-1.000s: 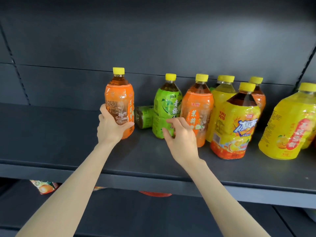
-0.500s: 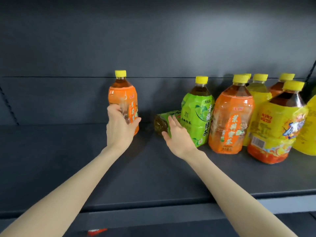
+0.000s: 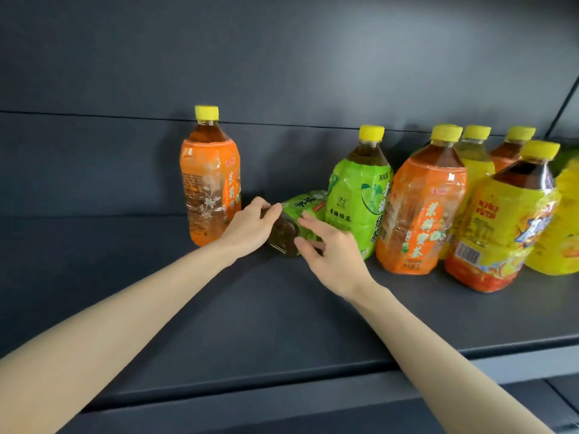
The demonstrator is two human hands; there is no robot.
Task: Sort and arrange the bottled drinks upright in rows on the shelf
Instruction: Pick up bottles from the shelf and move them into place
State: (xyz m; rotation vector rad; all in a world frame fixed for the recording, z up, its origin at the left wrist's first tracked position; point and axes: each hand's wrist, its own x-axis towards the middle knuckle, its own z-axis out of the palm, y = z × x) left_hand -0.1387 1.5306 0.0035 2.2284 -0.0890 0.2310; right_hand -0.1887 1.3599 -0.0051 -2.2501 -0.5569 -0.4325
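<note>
A green-labelled bottle [image 3: 299, 211] lies on its side on the dark shelf [image 3: 219, 308], its base toward me. My left hand [image 3: 247, 230] grips the left side of that base. My right hand [image 3: 332, 252] holds its right side with curled fingers. An orange-labelled bottle [image 3: 208, 180] stands upright alone just left of my left hand. Right of the lying bottle stand an upright green bottle [image 3: 360, 192], an orange bottle [image 3: 419, 211] and a yellow-and-red-labelled bottle [image 3: 501, 227], all with yellow caps.
More yellow-capped bottles [image 3: 476, 158] stand behind the front ones, and a yellow bottle [image 3: 564, 223] is cut off at the right edge. The grey back panel [image 3: 282, 73] closes the shelf behind. Bare shelf stretches left of the lone orange bottle.
My left hand let go of the lone orange bottle, which stands upright, and moved right onto the lying green bottle. My right hand closed on that same bottle.
</note>
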